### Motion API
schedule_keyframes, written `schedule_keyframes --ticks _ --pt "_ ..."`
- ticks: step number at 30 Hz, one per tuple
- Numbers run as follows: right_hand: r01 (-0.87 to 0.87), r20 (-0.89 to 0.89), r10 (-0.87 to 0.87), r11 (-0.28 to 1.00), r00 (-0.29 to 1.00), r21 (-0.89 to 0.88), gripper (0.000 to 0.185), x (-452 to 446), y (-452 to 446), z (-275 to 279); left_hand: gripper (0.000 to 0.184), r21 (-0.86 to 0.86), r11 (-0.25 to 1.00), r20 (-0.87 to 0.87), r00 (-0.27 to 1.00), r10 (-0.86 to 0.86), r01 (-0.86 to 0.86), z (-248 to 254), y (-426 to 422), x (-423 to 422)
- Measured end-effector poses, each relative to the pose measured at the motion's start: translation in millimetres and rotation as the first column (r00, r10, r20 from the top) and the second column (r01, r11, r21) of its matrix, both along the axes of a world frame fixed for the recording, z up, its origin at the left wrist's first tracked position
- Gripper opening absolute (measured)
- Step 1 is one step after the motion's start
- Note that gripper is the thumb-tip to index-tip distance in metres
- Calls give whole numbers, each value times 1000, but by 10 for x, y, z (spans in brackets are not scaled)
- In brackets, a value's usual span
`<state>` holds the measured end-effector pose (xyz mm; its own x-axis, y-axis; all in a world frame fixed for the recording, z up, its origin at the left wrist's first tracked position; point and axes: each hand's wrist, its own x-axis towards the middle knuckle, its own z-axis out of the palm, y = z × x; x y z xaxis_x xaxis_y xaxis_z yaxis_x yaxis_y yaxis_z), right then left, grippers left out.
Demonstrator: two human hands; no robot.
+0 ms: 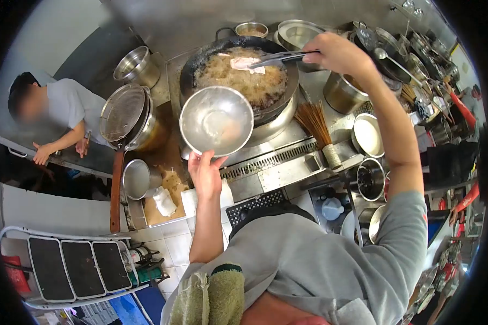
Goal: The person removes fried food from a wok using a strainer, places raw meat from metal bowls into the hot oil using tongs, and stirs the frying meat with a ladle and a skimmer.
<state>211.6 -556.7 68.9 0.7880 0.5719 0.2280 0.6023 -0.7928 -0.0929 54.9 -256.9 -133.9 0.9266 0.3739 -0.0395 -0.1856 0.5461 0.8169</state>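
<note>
My left hand (205, 176) grips the near rim of a metal bowl (198, 116), tilted beside the wok. A small pale piece (232, 130) lies inside the bowl. My right hand (333, 51) is closed round the handles of dark tongs (287, 56) that reach over the wok (185, 81). At the tips of the tongs hangs a pale, whitish piece of food (244, 63), close to the bubbling oil (222, 81). What kind of food it is, I cannot tell.
A strainer with a long wooden handle (117, 184) rests over a pot at left. A bamboo brush (314, 122) and a pot (344, 93) stand right of the wok. A white cloth (164, 202) lies lower left. Another person (65, 103) stands at far left.
</note>
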Motion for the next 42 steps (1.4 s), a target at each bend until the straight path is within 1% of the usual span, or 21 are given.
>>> schedule_keyframes --ticks 3,5,8,15,17,18,20,23,24,26,28,29,30,32,33,34,35,38,39,40,42 --pt "20 -88 -25 998 996 -52 21 369 -38 -375 19 -12 997 -65 995 72 -73 12 36 -167" --pt "32 -134 -56 984 989 -177 23 515 -35 -665 19 -15 993 -60 991 116 -117 -35 67 -316" --pt "-36 -245 -19 975 969 -220 24 613 44 -936 18 -11 979 -83 976 203 -205 -35 61 -580" --pt "-117 -242 62 967 968 -224 26 505 355 -1249 22 23 933 -146 922 360 -360 -7 23 -1059" --pt "-103 -235 42 961 971 -257 28 417 359 -1175 36 55 951 -159 938 308 -303 -18 53 -1141" --pt "-42 -229 -7 978 973 -206 29 361 332 -1094 36 62 955 -156 942 296 -290 -4 60 -1163" --pt "56 -222 -89 987 971 -150 29 224 202 -930 22 66 962 -153 950 274 -266 20 73 -1169" --pt "131 -167 -105 979 980 158 33 -167 -187 -800 22 109 985 -152 977 151 -135 -54 200 -1102" --pt "199 -167 -171 966 971 166 33 -386 -298 -774 22 138 987 -153 983 98 -76 -69 231 -1055" --pt "200 -306 -57 864 950 462 35 -998 -538 -789 25 117 992 -125 992 -31 45 -124 227 -935" --pt "284 -289 -111 687 951 669 36 -1752 -584 -1073 31 118 974 -153 973 -176 194 -111 121 -872" --pt "253 -166 -192 673 967 695 37 -2143 -554 -1240 34 99 952 -151 950 -273 290 -128 50 -842" --pt "229 -41 -281 680 959 697 38 -2555 -514 -1382 38 71 918 -149 914 -377 391 -138 -55 -833" --pt "308 -63 -395 595 917 742 40 -3401 -368 -1663 42 74 790 -174 788 -591 608 -176 -323 -826" --pt "349 -13 -461 652 887 673 42 -3746 -340 -1937 42 51 703 -188 698 -690 709 -254 -451 -815" --pt "496 -40 -573 671 819 551 43 -4129 -305 -2144 41 37 611 -195 606 -771 791 -318 -622 -841" --pt "614 -47 -683 622 729 485 41 -4501 -240 -2290 41 30 503 -191 499 -845 864 -329 -825 -939" --pt "716 -51 -881 347 470 606 43 -5479 65 -2340 41 0 230 -242 223 -944 973 -379 -1335 -1261" --pt "766 -166 -919 188 358 614 43 -5782 171 -2367 40 6 147 -267 143 -953 989 -441 -1511 -1436" --pt "772 -159 -941 139 297 621 43 -6041 260 -2429 40 3 63 -294 61 -954 998 -466 -1674 -1618" --pt "736 -229 -964 -57 135 674 42 -6532 446 -2620 35 58 -160 -301 -136 -944 985 -493 -1998 -2043"
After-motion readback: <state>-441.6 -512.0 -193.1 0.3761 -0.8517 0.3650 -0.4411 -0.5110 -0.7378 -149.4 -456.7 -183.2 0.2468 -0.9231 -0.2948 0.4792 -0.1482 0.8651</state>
